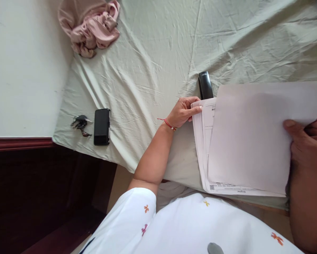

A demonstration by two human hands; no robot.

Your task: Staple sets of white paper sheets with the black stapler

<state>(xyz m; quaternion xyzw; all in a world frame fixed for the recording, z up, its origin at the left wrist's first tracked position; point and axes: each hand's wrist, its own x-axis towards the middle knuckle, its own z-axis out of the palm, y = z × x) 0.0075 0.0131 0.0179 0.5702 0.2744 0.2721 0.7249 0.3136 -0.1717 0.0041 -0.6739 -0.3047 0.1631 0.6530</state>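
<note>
A bed covered with a creased pale green sheet [153,53] fills most of the head view, with a white wall at the left and a dark wooden frame below it. A stack of papers [243,141] lies on the sheet near the bed's front edge, right of centre, its top sheet blank and printed pages showing along the left and lower edges. The left hand [183,112] rests at the stack's upper left corner, fingers curled and pinching the edges of the pages there; a red thread circles its wrist. The right hand [308,141] grips the stack's right side, thumb pressed on top of the blank sheet and the other fingers hidden underneath. A black stapler [205,85] lies on the sheet just above the left hand, its lower end tucked behind the papers. Well to the left, a black case [102,126] sits near the bed's corner with a bunch of keys [80,123] just beside it. A crumpled pink cloth [93,26] lies at the top left against the wall. The person's white top with small coloured motifs fills the bottom of the view.
</note>
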